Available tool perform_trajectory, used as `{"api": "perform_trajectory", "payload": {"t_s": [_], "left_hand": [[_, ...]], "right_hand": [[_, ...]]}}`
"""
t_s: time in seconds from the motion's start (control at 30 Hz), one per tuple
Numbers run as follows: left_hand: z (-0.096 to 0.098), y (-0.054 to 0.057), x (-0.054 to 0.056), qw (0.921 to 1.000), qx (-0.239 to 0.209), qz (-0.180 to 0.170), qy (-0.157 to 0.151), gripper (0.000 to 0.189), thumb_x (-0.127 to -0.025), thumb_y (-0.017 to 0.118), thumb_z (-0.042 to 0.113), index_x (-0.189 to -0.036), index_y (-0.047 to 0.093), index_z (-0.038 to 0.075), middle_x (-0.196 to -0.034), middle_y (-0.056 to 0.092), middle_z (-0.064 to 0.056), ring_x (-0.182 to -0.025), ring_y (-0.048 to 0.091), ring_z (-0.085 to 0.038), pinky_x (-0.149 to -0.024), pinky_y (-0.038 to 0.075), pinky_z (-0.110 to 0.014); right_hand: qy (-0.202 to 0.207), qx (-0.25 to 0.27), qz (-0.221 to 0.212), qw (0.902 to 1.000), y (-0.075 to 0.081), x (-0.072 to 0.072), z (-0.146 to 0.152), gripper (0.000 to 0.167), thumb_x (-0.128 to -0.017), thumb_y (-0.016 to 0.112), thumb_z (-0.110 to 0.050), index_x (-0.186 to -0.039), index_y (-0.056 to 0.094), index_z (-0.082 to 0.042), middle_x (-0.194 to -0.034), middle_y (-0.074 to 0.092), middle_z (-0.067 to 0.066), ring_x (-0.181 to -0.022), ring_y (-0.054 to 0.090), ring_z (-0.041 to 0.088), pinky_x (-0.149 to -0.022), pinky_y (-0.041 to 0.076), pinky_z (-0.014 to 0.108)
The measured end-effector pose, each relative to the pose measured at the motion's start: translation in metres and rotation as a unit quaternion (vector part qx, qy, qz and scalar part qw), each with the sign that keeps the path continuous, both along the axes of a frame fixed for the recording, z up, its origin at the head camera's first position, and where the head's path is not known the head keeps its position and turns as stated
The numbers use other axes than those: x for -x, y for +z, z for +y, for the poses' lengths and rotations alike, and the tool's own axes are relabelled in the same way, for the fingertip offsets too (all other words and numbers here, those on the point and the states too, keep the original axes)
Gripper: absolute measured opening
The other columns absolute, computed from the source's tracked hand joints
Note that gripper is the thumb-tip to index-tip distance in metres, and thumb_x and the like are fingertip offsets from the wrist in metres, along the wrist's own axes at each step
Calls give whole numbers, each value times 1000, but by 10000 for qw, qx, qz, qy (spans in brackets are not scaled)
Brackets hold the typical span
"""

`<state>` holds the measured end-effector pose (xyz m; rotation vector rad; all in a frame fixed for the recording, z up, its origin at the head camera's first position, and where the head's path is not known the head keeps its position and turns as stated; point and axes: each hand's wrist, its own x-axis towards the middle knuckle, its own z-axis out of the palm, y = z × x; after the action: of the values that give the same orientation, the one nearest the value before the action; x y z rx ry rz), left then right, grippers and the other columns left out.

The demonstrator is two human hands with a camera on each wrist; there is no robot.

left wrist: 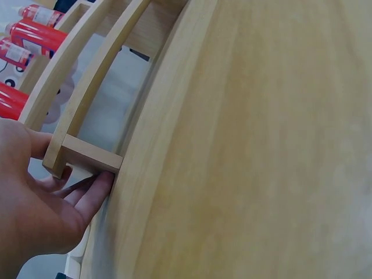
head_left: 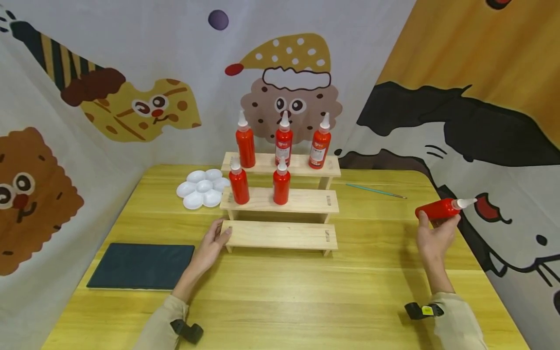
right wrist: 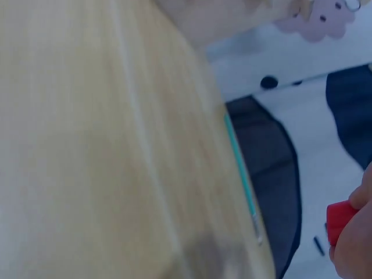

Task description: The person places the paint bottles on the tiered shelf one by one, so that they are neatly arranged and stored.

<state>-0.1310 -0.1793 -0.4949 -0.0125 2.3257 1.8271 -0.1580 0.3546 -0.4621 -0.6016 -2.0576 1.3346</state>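
My right hand (head_left: 435,238) holds a red paint bottle (head_left: 437,210) with a white nozzle, tilted nearly flat above the table's right side. In the right wrist view only the red end of this bottle (right wrist: 339,220) shows, beside part of the hand. My left hand (head_left: 214,245) grips the left end of the lowest step of a wooden tiered stand (head_left: 280,235). Its fingers reach under the board against the leg in the left wrist view. On the top step stand three upright red bottles (head_left: 284,141); two more red bottles (head_left: 238,185) stand on the middle step.
A white flower-shaped palette (head_left: 203,186) lies left of the stand. Nearer the front left is a dark flat rectangular board (head_left: 141,266). Behind right, a teal paintbrush (head_left: 374,190) lies on the wooden table (head_left: 280,301). A printed curtain (head_left: 175,43) hangs around the table.
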Motion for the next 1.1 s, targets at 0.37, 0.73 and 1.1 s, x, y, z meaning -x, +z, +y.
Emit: {"api": "perform_trajectory", "payload": {"t_s": [0.37, 0.73, 1.1], "left_hand": [[-1, 0, -2, 10000, -67, 23, -12, 55, -110, 45, 30, -154, 28, 1, -158, 34, -28, -149, 31, -43, -120, 32, -56], [1, 2, -2, 10000, -18, -17, 1, 57, -109, 47, 32, -155, 29, 2, -159, 35, -27, -151, 29, -42, -122, 29, -55], [0, 2, -2, 9999, -112, -44, -76, 58, -110, 46, 34, -156, 26, 4, -160, 33, -26, -151, 28, -42, -122, 28, -56]], "right_hand": [[655, -13, 741, 9951, 32, -4, -37, 65, -96, 64, -4, -152, 34, -17, -141, 51, 4, -124, 58, 16, -110, 48, 28], [1269, 253, 1473, 9806, 57, -8, -71, 60, -92, 65, 7, -146, 42, -8, -123, 58, -3, -110, 62, 9, -100, 50, 16], [2131, 349, 1630, 9627, 71, -3, -112, 54, -93, 64, 9, -142, 45, -1, -120, 60, -6, -106, 64, 9, -96, 51, 12]]}}
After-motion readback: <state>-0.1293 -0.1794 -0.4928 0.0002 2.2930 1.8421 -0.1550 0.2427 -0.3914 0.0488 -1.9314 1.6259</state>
